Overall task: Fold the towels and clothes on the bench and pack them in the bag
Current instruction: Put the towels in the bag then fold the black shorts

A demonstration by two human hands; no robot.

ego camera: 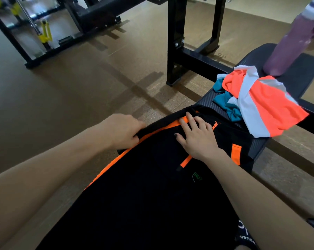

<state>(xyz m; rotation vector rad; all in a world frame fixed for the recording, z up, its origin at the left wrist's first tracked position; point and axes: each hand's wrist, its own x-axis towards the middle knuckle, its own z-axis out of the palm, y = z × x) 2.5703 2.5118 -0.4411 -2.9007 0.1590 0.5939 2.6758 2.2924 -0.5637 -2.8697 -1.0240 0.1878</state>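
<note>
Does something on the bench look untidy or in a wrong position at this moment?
Yes. The orange and grey garment lies crumpled on a bunched teal cloth, unfolded, and it overhangs the right edge of the bench. Nothing looks damaged or spilled.

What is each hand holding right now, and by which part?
The left hand grips the black garment by its black upper edge. The right hand lies flat on it, holding nothing.
</note>
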